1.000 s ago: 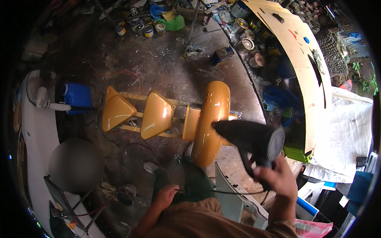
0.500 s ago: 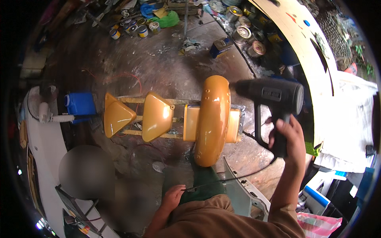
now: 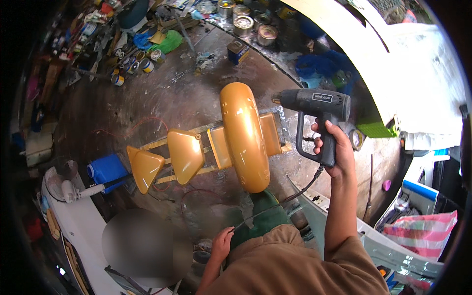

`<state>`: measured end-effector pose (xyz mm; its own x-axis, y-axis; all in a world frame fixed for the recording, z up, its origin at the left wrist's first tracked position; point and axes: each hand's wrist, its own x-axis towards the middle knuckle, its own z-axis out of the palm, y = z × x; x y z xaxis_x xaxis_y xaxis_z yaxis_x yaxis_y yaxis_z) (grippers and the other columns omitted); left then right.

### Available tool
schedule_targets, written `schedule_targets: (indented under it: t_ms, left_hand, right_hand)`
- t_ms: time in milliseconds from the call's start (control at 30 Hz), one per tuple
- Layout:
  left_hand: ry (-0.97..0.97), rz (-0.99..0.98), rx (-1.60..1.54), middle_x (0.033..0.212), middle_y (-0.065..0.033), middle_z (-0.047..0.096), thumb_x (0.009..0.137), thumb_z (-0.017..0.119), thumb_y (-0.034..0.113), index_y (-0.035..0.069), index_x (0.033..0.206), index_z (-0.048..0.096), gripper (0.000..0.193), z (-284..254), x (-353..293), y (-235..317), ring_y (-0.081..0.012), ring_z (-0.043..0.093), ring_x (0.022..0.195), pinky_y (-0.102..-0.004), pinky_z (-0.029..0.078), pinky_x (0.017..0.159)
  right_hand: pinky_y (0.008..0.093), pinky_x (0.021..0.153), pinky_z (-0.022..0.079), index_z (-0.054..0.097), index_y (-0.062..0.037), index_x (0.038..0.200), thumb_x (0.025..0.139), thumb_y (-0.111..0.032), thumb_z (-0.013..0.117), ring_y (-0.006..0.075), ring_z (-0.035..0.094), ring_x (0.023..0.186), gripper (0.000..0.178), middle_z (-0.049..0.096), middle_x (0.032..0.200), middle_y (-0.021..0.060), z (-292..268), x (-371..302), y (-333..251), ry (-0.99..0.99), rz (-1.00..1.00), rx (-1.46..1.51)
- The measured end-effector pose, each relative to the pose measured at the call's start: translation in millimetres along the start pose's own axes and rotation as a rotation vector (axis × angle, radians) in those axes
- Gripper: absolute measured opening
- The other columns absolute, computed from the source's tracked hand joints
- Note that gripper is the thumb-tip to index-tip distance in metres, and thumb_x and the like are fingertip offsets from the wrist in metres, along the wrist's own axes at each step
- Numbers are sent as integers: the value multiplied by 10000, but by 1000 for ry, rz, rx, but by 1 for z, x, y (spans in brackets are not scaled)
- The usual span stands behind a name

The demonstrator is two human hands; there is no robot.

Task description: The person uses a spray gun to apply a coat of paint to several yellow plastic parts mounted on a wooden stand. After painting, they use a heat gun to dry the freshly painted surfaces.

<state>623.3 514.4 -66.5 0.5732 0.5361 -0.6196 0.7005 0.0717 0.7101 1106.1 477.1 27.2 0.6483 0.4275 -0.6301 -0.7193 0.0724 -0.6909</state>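
My right hand (image 3: 339, 147) grips the handle of a black heat gun (image 3: 314, 102), its metal nozzle pointing left beside the upper right side of a glossy gold motorcycle fender (image 3: 246, 140). A gap shows between nozzle and fender. Near my lap, my left hand (image 3: 222, 243) is closed on the gun's black cord (image 3: 295, 194). The fender lies across a flat gold piece (image 3: 269, 133) on a low slatted rack (image 3: 212, 169). Two gold side panels, a middle one (image 3: 187, 155) and a left one (image 3: 146, 170), rest farther left on the same rack.
Paint cans (image 3: 243, 25) and a dark rectangular tin (image 3: 238, 51) stand at the back. A blue jerrycan (image 3: 109, 172) sits left of the rack. A long pale panel (image 3: 339, 29) curves along the right, near a striped bag (image 3: 423, 233). A blurred round patch hides the lower left.
The whole view has turned and shifted. The heat gun looks smaller, and the gap between its nozzle and the fender is wider. Both hands keep their hold.
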Motion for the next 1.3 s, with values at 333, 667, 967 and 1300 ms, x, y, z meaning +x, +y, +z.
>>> schedule_targets:
  t_ms: [333, 667, 967, 1300]
  left_hand:
    - [-119, -134, -57, 1097, -158, 708, 1042, 484, 187, -8, 1245, 634, 319, -24, -33, -68, -234, 683, 1002, -334, 510, 906]
    - [-141, -146, -37, 1129, -152, 702, 1036, 486, 260, 1, 1252, 645, 373, -74, -81, -134, -239, 663, 1024, -346, 489, 912]
    - [-86, -74, 80, 1042, -148, 717, 1016, 496, 238, -3, 1169, 651, 324, -129, -119, -195, -244, 689, 938, -367, 511, 834]
    - [-118, -14, 259, 1028, -129, 691, 1014, 503, 257, 41, 1136, 659, 294, -156, -133, -241, -232, 653, 995, -358, 485, 872]
  right_hand:
    - [272, 498, 556, 556, -17, 1079, 944, -212, 652, 130, 625, 616, 256, 690, 976, 112, -49, -100, 48, 26, 2, 30]
    - [301, 540, 556, 581, -6, 1104, 934, -233, 664, 145, 618, 642, 296, 671, 921, 94, -92, -210, 151, 206, -10, 165]
    - [323, 556, 555, 530, -1, 1147, 932, -222, 649, 183, 633, 679, 331, 653, 978, 106, -93, -282, 265, 336, -106, 186]
    - [293, 596, 533, 497, 39, 1240, 903, -171, 686, 145, 629, 672, 440, 654, 1007, 105, -54, -343, 342, 30, -124, -81]
